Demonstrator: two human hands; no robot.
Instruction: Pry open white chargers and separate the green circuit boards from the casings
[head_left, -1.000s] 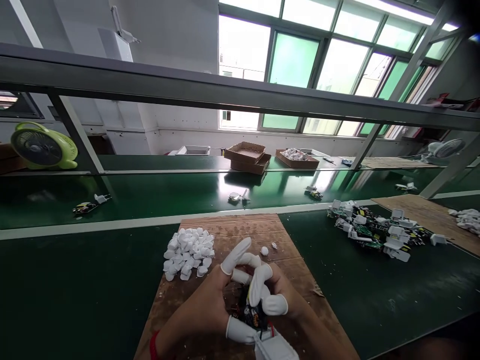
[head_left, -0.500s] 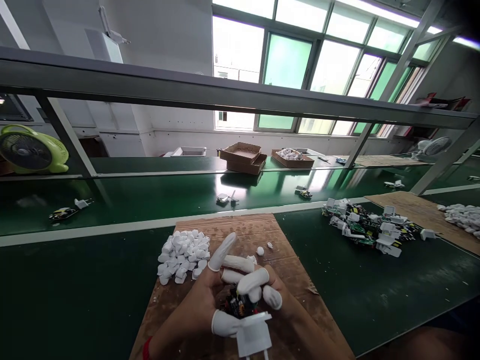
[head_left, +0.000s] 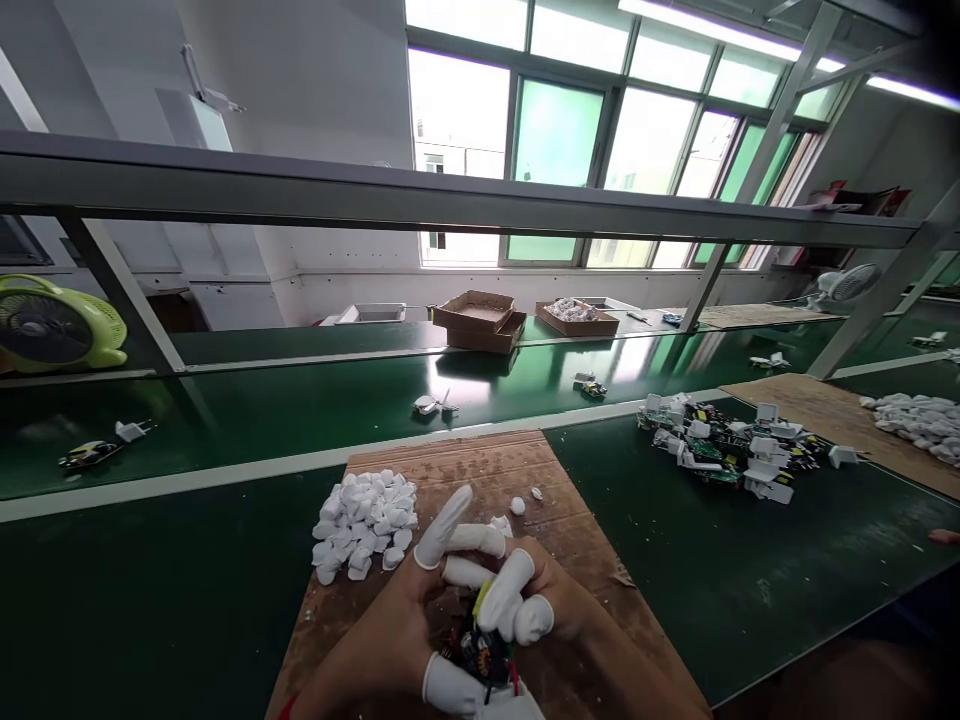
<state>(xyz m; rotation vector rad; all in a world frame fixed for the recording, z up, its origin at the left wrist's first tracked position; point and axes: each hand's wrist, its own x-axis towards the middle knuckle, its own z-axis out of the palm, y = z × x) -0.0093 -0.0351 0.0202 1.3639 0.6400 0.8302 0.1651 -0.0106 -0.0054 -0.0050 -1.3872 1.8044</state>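
My left hand (head_left: 382, 630) and my right hand (head_left: 555, 600) meet low in the view, their fingers wearing white finger cots. Between them they hold a small circuit board (head_left: 480, 650) with dark components, partly hidden by my fingers. A white plug housing (head_left: 510, 707) sits at its lower end, cut off by the frame's bottom edge. Beyond my left hand lies a heap of white plastic plug parts (head_left: 360, 525) on a cardboard sheet (head_left: 457, 465). A small white piece (head_left: 517, 506) lies just above my fingers.
A pile of circuit boards with white plugs (head_left: 724, 445) lies on the green workbench (head_left: 750, 600) to the right. A metal shelf rail (head_left: 375, 195) crosses above a second green belt (head_left: 337, 390) carrying loose boards. Another person's fingertip (head_left: 943, 537) shows at the right edge.
The white plug housing has dropped from clear view to the bottom edge, and the board now sits lower between my hands. The whole scene has shifted slightly left in the view.
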